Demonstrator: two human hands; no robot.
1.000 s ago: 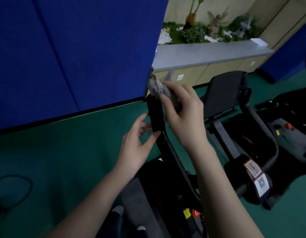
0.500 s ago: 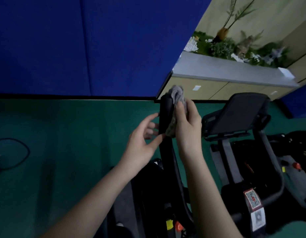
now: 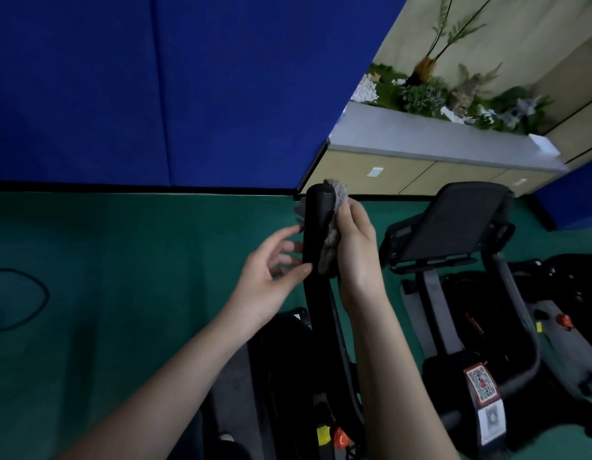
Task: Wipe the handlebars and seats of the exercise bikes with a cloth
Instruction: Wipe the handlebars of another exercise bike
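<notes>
Both of my hands are at the upright black handlebar [image 3: 316, 234] of the nearest bike. In my right hand [image 3: 354, 247] the grey cloth [image 3: 331, 240] is wrapped against the right side of the grip near its top end; the fingers curl around cloth and bar together. My left hand [image 3: 271, 273] is open, fingers spread loosely, the thumb tip touching the bar's left side to steady it. I judge this is the handlebar-wiping step. Next I should probably slide the cloth down the bar with firm pressure, then go to the seat [image 3: 454, 220] of the neighbouring bike.
</notes>
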